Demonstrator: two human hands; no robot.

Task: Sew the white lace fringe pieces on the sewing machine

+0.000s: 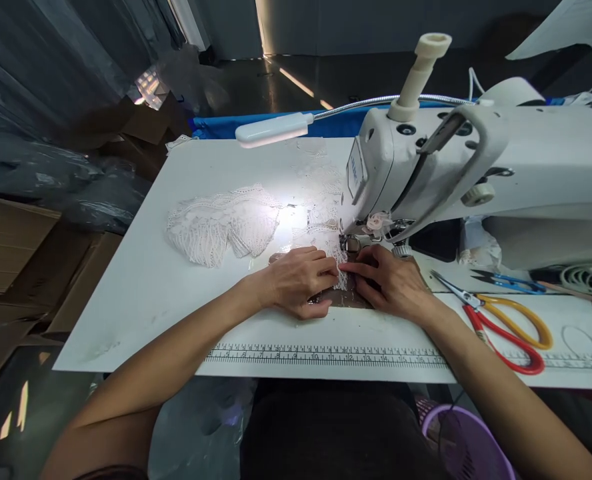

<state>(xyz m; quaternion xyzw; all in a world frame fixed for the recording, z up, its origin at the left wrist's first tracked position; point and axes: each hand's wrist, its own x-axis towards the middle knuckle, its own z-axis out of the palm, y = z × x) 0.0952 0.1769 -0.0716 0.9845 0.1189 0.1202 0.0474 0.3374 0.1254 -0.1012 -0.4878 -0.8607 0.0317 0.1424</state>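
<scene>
A strip of white lace (343, 275) lies under the presser foot (351, 244) of a white sewing machine (376, 160). My left hand (301, 283) rests on its left side, fingers curled together over the edge of the lace. From the right, my right hand (393, 283) holds the lace close to the foot, its index finger stretched across onto it. Both hands' fingertips nearly meet in front of the needle area. Left of the machine, a gathered white lace piece (211, 227) lies on the table, under the bright lamp (275, 131).
Scissors with red and yellow handles (513, 327) and small blue snips (513, 283) lie right of my right hand. A printed ruler (326, 355) runs along the front edge of the white table (126, 300). Cardboard boxes (21, 260) stand left; a purple basket (469, 433) is below.
</scene>
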